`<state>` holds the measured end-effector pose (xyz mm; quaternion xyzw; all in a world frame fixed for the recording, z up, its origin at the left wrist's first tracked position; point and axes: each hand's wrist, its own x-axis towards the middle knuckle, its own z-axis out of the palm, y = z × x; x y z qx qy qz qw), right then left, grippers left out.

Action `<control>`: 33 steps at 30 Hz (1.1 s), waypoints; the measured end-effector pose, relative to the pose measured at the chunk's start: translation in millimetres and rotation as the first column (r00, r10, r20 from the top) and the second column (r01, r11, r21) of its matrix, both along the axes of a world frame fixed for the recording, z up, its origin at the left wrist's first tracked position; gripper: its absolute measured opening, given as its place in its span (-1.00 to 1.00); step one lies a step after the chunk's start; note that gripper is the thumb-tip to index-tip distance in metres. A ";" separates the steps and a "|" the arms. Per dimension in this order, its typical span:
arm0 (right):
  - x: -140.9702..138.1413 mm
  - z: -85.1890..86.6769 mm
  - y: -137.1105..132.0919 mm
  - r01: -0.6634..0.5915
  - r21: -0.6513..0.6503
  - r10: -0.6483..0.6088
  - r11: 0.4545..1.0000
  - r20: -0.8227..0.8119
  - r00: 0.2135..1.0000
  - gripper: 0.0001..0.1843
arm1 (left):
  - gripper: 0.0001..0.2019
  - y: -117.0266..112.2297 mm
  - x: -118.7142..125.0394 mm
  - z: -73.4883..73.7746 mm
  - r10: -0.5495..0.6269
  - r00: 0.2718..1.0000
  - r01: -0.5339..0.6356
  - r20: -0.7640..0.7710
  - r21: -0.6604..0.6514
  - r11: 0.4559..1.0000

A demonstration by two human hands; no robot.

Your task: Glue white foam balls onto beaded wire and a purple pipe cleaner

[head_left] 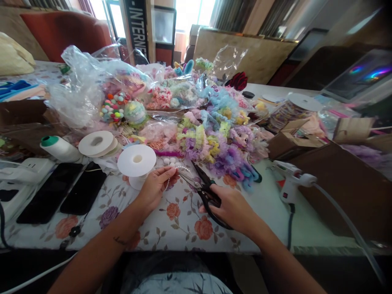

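Note:
Between the thumb and fingers of my left hand (157, 185) is a thin string of small white beads (183, 168), part of it hanging below the fingers. My right hand (232, 206) grips black-handled scissors (210, 196), whose blades are spread apart and point up and left toward the beads. A white spool (136, 160) stands just left of my left hand. Beyond the blades lies a heap of pastel ruffled trim (196, 141), with a purple-haired doll (241, 136) at its right side.
A glue gun (288, 181) with a cord stands at right beside a cardboard box (337, 192). Two black phones (50, 192), a white thread cone (61, 149) and a power strip (21, 175) are at left. Plastic bags (76, 85) of pompoms lie behind, on the floral tablecloth (183, 234).

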<state>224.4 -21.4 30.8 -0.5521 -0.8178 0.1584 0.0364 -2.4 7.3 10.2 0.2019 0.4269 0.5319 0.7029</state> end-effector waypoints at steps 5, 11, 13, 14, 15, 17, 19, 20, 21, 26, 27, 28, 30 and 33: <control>-4.5 -2.0 0.3 0.018 0.015 -0.018 1.000 0.001 1.000 -0.73 | -0.73 -0.3 0.3 -0.8 -0.003 1.000 0.002 0.015 0.018 1.000; -8.1 0.2 -1.8 0.058 -0.028 -0.058 0.998 -0.016 0.998 -0.70 | -0.74 -0.6 0.5 -3.7 -0.012 1.000 0.012 -0.026 0.022 1.000; -8.0 0.4 -2.6 0.064 -0.030 -0.064 0.998 -0.023 0.998 -0.69 | -0.74 -0.8 0.9 -4.8 -0.002 0.998 0.004 -0.068 0.033 0.999; -7.8 0.1 -2.9 0.065 -0.028 -0.066 0.998 -0.024 0.998 -0.69 | -0.74 -1.0 1.1 -5.6 0.004 0.996 0.000 -0.094 0.042 0.999; -7.6 -0.4 -3.1 0.066 -0.023 -0.067 0.998 -0.024 0.997 -0.70 | -0.75 -1.2 1.1 -6.4 0.009 0.992 -0.002 -0.122 0.053 0.999; -6.9 -1.8 -3.2 0.070 -0.011 -0.070 0.997 -0.023 0.997 -0.71 | -0.75 -1.6 0.8 -8.4 0.011 0.985 0.002 -0.174 0.073 0.997; -5.7 -3.2 -2.8 0.073 -0.012 -0.073 0.997 -0.033 0.997 -0.72 | -0.77 -2.0 0.2 -9.9 -0.004 0.976 0.024 -0.218 0.089 0.996; -4.9 -3.9 -2.6 0.074 -0.019 -0.074 0.997 -0.043 0.996 -0.73 | -0.77 -2.2 -0.1 -10.3 -0.015 0.971 0.039 -0.239 0.098 0.994; -3.8 -4.5 -2.3 0.075 -0.026 -0.076 0.997 -0.053 0.996 -0.74 | -0.78 -2.5 -0.5 -10.2 -0.022 0.966 0.053 -0.259 0.113 0.992; 3.1 -6.8 -2.5 0.083 -0.056 -0.087 0.995 -0.081 0.993 -0.76 | -0.77 -4.3 -1.6 -6.5 -0.013 0.933 0.136 -0.359 0.320 0.938; 4.3 -6.8 -3.0 0.082 -0.066 -0.088 0.994 -0.087 0.992 -0.77 | -0.81 -4.7 -1.7 -6.1 -0.024 0.922 0.174 -0.386 0.359 0.917; 5.4 -6.7 -3.5 0.080 -0.075 -0.087 0.994 -0.092 0.992 -0.77 | -0.85 -5.0 -1.8 -6.0 -0.039 0.907 0.218 -0.420 0.387 0.896; 6.9 -6.0 -4.7 0.074 -0.079 -0.081 0.994 -0.092 0.992 -0.77 | -0.88 -5.8 -2.0 -5.9 -0.061 0.863 0.302 -0.501 0.415 0.858; 7.9 -5.0 -6.5 0.070 -0.058 -0.074 0.996 -0.075 0.994 -0.74 | -0.81 -7.4 -2.0 -4.3 -0.040 0.804 0.354 -0.593 0.424 0.834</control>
